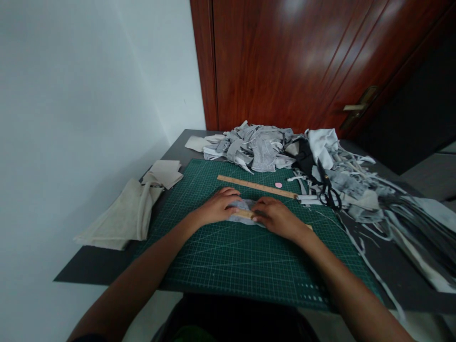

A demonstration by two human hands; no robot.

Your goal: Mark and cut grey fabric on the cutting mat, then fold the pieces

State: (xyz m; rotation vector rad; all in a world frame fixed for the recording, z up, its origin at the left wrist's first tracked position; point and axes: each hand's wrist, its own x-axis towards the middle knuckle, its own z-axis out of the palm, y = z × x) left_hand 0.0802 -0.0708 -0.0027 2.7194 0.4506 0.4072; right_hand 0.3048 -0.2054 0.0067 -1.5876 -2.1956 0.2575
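A small piece of grey cloth (pixel 245 205) lies on the green cutting mat (pixel 228 256), with a short wooden ruler (pixel 244 213) across it. My left hand (pixel 221 207) holds the ruler's left end down, its thumb on the wood and its fingers curved over the cloth. From the other side my right hand (pixel 277 216) grips the ruler with bent fingers. Whether those fingers also hold something small is too dark to tell. A bit of pale wood shows beyond my right wrist.
Behind my hands lie a long wooden ruler (pixel 256 185) and a pink chalk-like piece (pixel 278 185). Black scissors (pixel 328 190) rest against a heap of grey and white scraps (pixel 263 147). Folded cream cloth (pixel 124 213) sits at left, long strips (pixel 420 237) at right. A wooden door (pixel 278 61) stands behind.
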